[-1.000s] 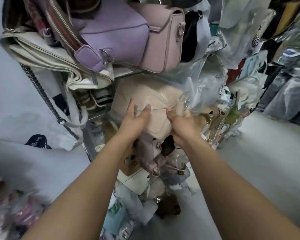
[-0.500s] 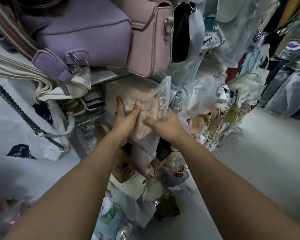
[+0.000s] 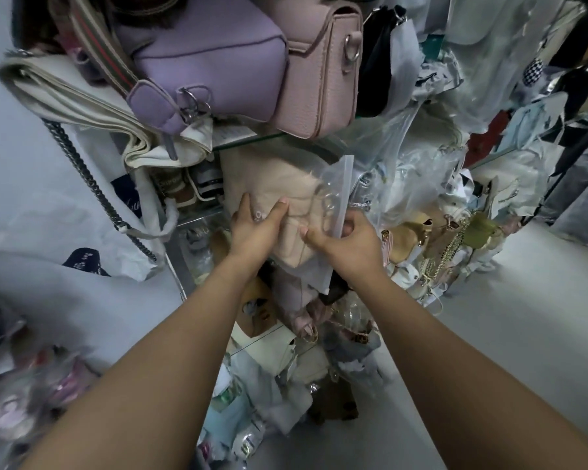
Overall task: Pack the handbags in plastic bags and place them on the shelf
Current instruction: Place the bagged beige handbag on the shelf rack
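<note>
A beige handbag [image 3: 279, 184] wrapped in a clear plastic bag [image 3: 336, 184] sits partly on a glass shelf [image 3: 252, 140], under the shelf that carries other bags. My left hand [image 3: 252, 228] lies flat against the bagged handbag with straight fingers pressing on it. My right hand [image 3: 347, 239] pinches the plastic bag's folded open end, which stands up as a stiff strip beside the handbag. The handbag's lower corner hangs over the shelf's front.
A lilac bag [image 3: 211, 52] and a pink bag [image 3: 319, 69] stand on the shelf above, beside a cream canvas bag [image 3: 92, 106] with a chain strap [image 3: 95, 184]. Several bagged handbags crowd the right side and the lower shelves. White wall lies to the left, grey floor [image 3: 489, 317] to the right.
The bagged beige handbag has gone further in under the upper shelf. My right hand shifted from the bag's loose end to pinch its folded edge; the left hand kept pressing.
</note>
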Tool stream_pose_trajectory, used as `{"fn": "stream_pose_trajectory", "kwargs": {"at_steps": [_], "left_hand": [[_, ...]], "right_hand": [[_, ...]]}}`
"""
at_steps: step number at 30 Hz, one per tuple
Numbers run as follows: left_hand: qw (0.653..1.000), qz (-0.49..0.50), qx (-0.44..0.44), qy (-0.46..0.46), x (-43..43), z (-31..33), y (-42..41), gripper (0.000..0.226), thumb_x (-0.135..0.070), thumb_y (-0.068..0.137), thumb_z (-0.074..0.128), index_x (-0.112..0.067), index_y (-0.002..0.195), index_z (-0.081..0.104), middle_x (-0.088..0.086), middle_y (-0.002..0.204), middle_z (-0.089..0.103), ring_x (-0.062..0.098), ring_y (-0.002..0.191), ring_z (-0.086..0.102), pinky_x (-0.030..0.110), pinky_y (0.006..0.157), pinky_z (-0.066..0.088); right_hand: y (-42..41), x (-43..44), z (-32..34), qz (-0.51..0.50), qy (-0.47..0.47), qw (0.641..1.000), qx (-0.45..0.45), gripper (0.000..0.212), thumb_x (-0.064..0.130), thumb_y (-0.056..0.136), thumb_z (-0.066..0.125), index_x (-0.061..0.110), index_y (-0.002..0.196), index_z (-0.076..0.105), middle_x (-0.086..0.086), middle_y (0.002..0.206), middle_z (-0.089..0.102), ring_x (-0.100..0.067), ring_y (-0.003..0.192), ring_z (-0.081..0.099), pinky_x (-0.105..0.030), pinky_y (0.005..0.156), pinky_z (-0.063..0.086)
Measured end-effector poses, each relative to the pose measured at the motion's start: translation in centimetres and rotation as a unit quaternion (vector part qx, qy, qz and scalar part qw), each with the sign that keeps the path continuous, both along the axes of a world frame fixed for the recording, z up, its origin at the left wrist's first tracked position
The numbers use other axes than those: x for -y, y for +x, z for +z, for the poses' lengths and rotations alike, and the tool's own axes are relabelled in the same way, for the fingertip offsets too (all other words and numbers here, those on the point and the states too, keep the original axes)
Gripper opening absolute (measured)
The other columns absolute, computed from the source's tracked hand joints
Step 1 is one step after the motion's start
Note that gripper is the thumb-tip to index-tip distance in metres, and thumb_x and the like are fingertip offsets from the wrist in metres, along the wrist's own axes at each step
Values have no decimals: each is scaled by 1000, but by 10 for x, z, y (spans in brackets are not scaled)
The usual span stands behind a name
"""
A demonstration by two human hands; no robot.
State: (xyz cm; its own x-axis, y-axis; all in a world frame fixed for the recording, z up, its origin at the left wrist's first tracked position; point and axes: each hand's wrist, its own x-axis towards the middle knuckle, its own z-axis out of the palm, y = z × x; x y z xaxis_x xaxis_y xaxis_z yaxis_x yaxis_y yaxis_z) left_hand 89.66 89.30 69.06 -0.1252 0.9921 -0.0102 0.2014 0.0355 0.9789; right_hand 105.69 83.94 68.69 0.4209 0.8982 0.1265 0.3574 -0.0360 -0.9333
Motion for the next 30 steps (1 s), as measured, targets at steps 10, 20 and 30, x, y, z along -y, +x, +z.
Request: {"fn": "stream_pose_trajectory", "kwargs": {"at_steps": [10, 20, 30], "left_hand": [[999, -41, -11, 16, 78, -11, -48, 69, -54, 91, 61, -35, 152, 35, -5, 151, 48, 15, 135, 47, 25, 101, 37], [997, -8, -65, 39, 161, 1, -75, 41, -28, 99, 60, -19, 139, 56, -4, 129, 63, 10, 115, 59, 9, 86, 41], [891, 223, -389, 75, 353, -2, -232, 36, -35, 95, 63, -15, 125, 67, 2, 130, 64, 19, 123, 56, 37, 106, 43]], "right_hand": [[-38, 70, -11, -40, -3, 998, 52, 80, 55, 68, 85, 27, 131, 44, -3, 133, 53, -22, 116, 54, -38, 95, 47], [-72, 113, 5, -4, 47, 996, 78, 28, 38, 83, 73, 24, 101, 57, -4, 107, 63, -22, 99, 61, -33, 84, 49], [-186, 157, -8, 409, 178, 882, 153, 53, 51, 89, 69, 31, 136, 56, 12, 134, 52, -5, 125, 44, -20, 103, 33]]}}
